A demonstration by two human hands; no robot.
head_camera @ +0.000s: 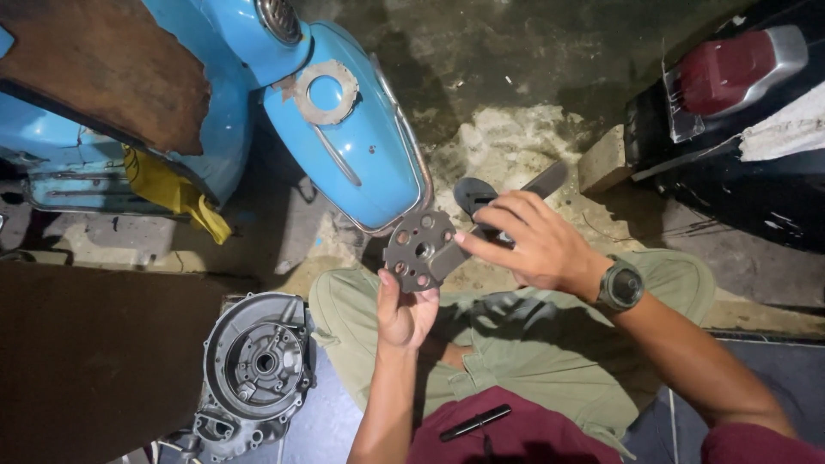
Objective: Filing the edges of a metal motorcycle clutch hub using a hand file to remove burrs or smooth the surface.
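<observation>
My left hand [402, 311] grips the lower edge of a round grey metal plate [418, 249] with several holes, held upright above my lap. My right hand [526, 242], with a dark wristwatch [620, 286] on its wrist, holds a flat grey file-like tool [543, 180] whose near end lies against the plate's right side. The tool's far end points away over the concrete floor.
A light-blue scooter [352, 129] stands right in front of my knees. A grey engine casing [258, 361] lies on the floor at my left. A black scooter rear with a red tail light [730, 73] is at the right, beside a stone block [603, 160]. A black pen [475, 423] rests on my maroon shirt.
</observation>
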